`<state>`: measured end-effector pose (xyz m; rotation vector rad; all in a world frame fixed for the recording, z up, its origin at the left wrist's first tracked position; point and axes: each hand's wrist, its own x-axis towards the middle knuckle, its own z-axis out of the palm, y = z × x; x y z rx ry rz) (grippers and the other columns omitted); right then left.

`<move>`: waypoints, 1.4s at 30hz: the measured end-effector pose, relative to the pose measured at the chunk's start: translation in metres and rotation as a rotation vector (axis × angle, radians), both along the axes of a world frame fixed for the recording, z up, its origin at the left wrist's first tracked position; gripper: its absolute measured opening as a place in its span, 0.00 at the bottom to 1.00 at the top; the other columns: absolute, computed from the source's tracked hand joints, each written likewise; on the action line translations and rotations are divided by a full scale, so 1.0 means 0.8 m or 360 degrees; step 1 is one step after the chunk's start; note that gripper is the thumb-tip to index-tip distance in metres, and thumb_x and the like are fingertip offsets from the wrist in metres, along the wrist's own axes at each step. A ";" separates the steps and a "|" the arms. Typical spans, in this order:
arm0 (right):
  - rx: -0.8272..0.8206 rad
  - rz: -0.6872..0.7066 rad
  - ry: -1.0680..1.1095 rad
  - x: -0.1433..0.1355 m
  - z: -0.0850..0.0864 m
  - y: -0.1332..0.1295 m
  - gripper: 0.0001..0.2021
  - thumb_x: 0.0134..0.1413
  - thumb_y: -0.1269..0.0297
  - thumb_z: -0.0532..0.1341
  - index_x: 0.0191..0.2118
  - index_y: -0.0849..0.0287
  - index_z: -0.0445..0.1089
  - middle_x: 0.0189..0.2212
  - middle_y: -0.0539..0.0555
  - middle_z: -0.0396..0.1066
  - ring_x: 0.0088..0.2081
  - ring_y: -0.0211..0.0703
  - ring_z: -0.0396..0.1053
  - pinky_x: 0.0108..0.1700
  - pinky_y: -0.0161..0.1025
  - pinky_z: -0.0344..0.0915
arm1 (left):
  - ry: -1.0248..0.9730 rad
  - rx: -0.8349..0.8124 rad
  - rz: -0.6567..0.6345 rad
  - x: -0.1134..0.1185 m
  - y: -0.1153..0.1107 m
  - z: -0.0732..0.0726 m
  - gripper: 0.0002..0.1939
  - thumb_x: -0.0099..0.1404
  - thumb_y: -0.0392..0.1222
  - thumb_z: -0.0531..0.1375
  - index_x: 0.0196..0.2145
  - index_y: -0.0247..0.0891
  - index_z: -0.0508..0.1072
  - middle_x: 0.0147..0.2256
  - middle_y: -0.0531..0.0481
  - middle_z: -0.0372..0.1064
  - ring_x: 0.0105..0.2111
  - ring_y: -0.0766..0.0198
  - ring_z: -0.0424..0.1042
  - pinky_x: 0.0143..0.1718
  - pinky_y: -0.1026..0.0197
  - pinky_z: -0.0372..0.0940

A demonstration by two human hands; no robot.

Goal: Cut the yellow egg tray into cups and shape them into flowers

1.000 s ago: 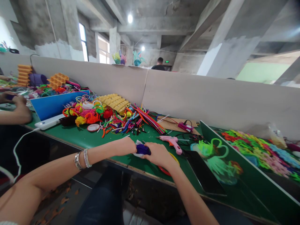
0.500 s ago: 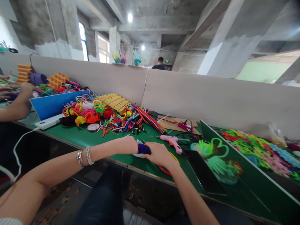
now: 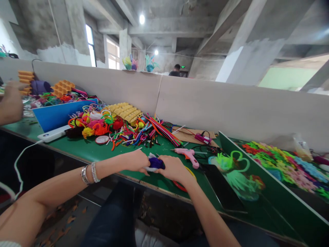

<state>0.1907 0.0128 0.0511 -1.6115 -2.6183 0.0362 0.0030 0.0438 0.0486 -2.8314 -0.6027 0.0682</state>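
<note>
A small purple and white fuzzy piece point(image 3: 156, 163) is between my two hands, just above the front part of the green table point(image 3: 77, 148). My right hand point(image 3: 170, 167) grips its right end with thumb and fingers. On its left side my left hand point(image 3: 140, 162) pinches the white part, the fingertips partly hidden. A pink glue gun point(image 3: 187, 153) lies just right of my hands. Partly behind my right wrist is a yellow and red ring point(image 3: 181, 186).
Coloured pipe cleaners point(image 3: 164, 130) are heaped behind my hands. A black tablet point(image 3: 223, 187) and green fuzzy figures point(image 3: 240, 178) lie to the right, before an upright divider point(image 3: 272, 185). Another person's hand point(image 3: 11, 103) is at the far left, beyond a blue board point(image 3: 64, 115).
My left hand has shifted slightly left and its fingers have loosened a little, showing more of the purple piece. The other person's hand at the far left has moved.
</note>
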 end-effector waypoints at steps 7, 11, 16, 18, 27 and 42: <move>0.0009 0.0017 0.0013 0.002 -0.002 0.001 0.18 0.46 0.53 0.60 0.42 0.57 0.66 0.40 0.55 0.71 0.42 0.49 0.68 0.38 0.37 0.58 | 0.0032 -0.0034 0.0084 0.008 0.003 -0.009 0.11 0.57 0.40 0.56 0.20 0.34 0.72 0.18 0.45 0.70 0.17 0.62 0.67 0.18 0.64 0.55; 0.0003 0.0009 0.0004 0.001 -0.003 0.001 0.19 0.46 0.53 0.59 0.43 0.57 0.65 0.41 0.56 0.71 0.43 0.50 0.68 0.38 0.38 0.58 | -0.0034 -0.0062 -0.0006 0.010 0.010 -0.011 0.11 0.56 0.37 0.56 0.18 0.34 0.71 0.16 0.46 0.68 0.15 0.64 0.65 0.17 0.64 0.53; -0.0023 -0.0010 -0.0007 0.000 0.000 -0.001 0.19 0.46 0.53 0.59 0.44 0.57 0.65 0.42 0.56 0.71 0.44 0.49 0.67 0.39 0.37 0.58 | 0.0061 -0.0044 -0.0027 0.009 0.011 -0.005 0.09 0.55 0.36 0.57 0.20 0.34 0.72 0.18 0.45 0.70 0.18 0.63 0.67 0.17 0.64 0.51; -0.0027 -0.0010 -0.0013 -0.001 0.001 -0.001 0.19 0.46 0.53 0.59 0.44 0.57 0.65 0.41 0.56 0.71 0.43 0.49 0.67 0.39 0.37 0.58 | 0.0091 -0.0041 0.0001 0.006 0.008 0.001 0.08 0.56 0.39 0.57 0.23 0.35 0.73 0.21 0.44 0.72 0.20 0.63 0.69 0.18 0.65 0.51; 0.0014 0.0028 0.0012 0.000 0.001 -0.001 0.18 0.46 0.53 0.59 0.41 0.57 0.66 0.40 0.55 0.72 0.41 0.49 0.69 0.36 0.37 0.58 | -0.0032 -0.0053 -0.0044 0.004 0.003 0.009 0.08 0.57 0.43 0.58 0.27 0.40 0.75 0.23 0.48 0.73 0.24 0.63 0.70 0.19 0.64 0.50; 0.0013 -0.0011 -0.0040 -0.002 0.000 -0.001 0.18 0.46 0.53 0.59 0.40 0.58 0.66 0.40 0.56 0.72 0.41 0.50 0.69 0.36 0.36 0.57 | 0.0004 0.0005 -0.0146 0.011 0.006 0.009 0.08 0.53 0.31 0.56 0.22 0.38 0.74 0.20 0.47 0.71 0.19 0.64 0.66 0.18 0.64 0.50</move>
